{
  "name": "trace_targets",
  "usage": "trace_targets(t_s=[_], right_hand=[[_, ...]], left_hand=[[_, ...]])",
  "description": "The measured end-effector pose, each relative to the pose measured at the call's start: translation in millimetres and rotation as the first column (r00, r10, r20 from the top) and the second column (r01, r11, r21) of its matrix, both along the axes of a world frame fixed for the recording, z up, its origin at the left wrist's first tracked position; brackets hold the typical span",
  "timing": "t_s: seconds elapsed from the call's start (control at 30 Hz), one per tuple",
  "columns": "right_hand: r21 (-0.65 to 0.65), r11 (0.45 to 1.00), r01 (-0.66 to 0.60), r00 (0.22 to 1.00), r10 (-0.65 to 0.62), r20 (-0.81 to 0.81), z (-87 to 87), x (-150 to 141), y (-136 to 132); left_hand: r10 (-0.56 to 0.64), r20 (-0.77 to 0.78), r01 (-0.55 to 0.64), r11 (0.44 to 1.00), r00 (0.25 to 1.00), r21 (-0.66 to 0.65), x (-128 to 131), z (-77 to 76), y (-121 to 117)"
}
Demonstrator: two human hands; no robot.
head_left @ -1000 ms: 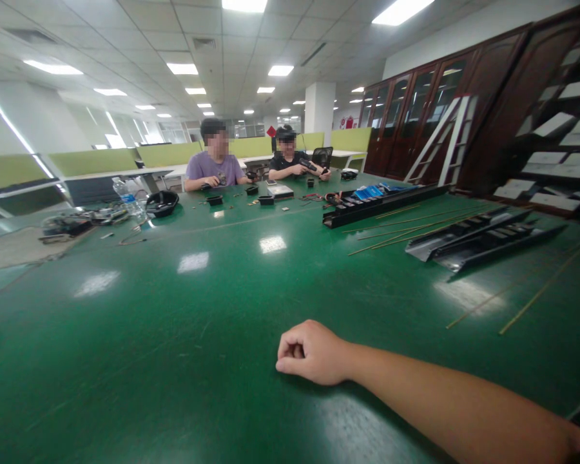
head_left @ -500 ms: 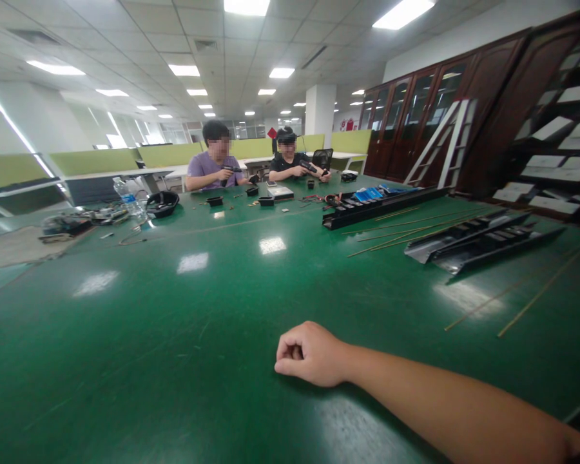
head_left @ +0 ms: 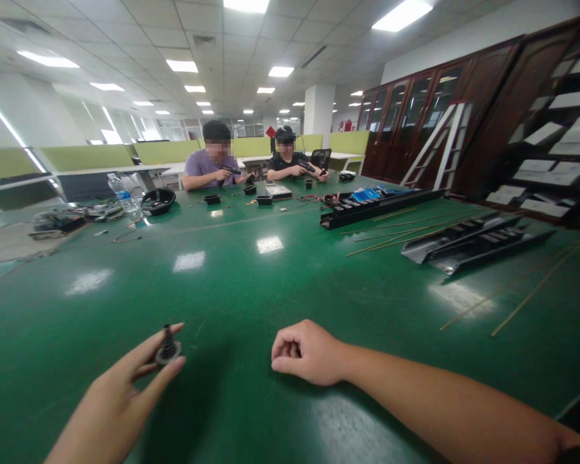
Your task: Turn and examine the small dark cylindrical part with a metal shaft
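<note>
One left grip (head_left: 118, 394), narrowly parted, pinches a dark stemmed part (head_left: 168, 352).

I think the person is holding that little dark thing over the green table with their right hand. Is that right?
Not quite: the hand is wrong. The head view shows the little dark thing in the person's left hand, not the right hand. It is held over the green table, as you said.

Left hand (head_left: 118, 394) pinches dark part (head_left: 168, 348); right hand (head_left: 310, 354)—curled—rests on green table (head_left: 241, 283).
</note>
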State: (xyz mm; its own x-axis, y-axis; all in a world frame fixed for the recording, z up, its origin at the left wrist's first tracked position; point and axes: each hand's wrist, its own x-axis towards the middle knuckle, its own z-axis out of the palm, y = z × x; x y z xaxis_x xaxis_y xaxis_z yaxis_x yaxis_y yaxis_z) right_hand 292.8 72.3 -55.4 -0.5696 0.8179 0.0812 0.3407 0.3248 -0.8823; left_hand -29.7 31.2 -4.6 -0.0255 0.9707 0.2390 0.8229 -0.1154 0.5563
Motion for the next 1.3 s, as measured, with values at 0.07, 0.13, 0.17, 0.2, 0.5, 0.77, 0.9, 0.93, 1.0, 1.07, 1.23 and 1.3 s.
trace_targets(t_s=[0.07, 0.13, 0.17, 0.2, 0.5, 0.77, 0.9, 0.93, 1.0, 1.07, 1.23, 1.3], right_hand=[[-0.05, 0.999, 0.013, 0.998, -0.017, -0.063, 0.7, 0, 1], [-0.072, 0.997, 0.041, 0.993, -0.048, -0.105, 1.4, 0, 2], [-0.073, 0.996, 0.054, 0.991, -0.063, -0.118, 1.5, 0, 2], [-0.074, 0.995, 0.063, 0.989, -0.073, -0.131, 1.2, -1, 2], [-0.032, 0.998, 0.053, 0.994, -0.056, -0.096, -3.3, 1, 3], [-0.043, 0.999, 0.018, 0.999, -0.02, -0.035, -2.7, 1, 2], [-0.042, 0.999, 0.011, 0.999, -0.012, -0.033, -3.5, 1, 2], [-0.037, 0.999, 0.008, 1.0, -0.009, -0.029, -3.7, 1, 2], [-0.026, 1.0, 0.003, 1.0, -0.004, -0.024, -4.2, 1, 1], [-0.017, 1.0, -0.004, 1.0, 0.004, -0.025, -4.3, 1, 1], [0.03, 0.999, -0.014, 1.0, 0.015, -0.005, -2.9, 2, 0], [0.053, 0.998, -0.023, 1.0, 0.023, 0.006, -1.9, 2, 0]], left_hand=[[-0.192, 0.028, 0.193, 0.981, 0.981, -0.037, 35, 2.2, 14], [-0.345, 0.008, 0.345, 0.934, 0.938, -0.095, 68, 3.4, 22], [-0.391, -0.003, 0.389, 0.914, 0.92, -0.114, 81, 2.5, 23], [-0.416, -0.005, 0.412, 0.903, 0.909, -0.122, 92, 0.1, 24], [-0.452, 0.032, 0.451, 0.891, 0.891, 0.046, 92, -46.1, 12], [-0.512, 0.043, 0.512, 0.859, 0.858, 0.021, 96, -39.3, 11], [-0.521, 0.054, 0.522, 0.853, 0.852, -0.012, 96, -39.1, 10], [-0.524, 0.055, 0.525, 0.851, 0.85, -0.017, 96, -39.2, 10], [-0.53, 0.054, 0.531, 0.847, 0.846, -0.02, 97, -39.5, 10], [-0.536, 0.054, 0.538, 0.843, 0.842, -0.018, 97, -39.6, 10], [-0.542, 0.064, 0.543, 0.839, 0.838, -0.007, 98, -38.6, 11], [-0.541, 0.062, 0.542, 0.84, 0.839, 0.008, 99, -38.1, 10]])
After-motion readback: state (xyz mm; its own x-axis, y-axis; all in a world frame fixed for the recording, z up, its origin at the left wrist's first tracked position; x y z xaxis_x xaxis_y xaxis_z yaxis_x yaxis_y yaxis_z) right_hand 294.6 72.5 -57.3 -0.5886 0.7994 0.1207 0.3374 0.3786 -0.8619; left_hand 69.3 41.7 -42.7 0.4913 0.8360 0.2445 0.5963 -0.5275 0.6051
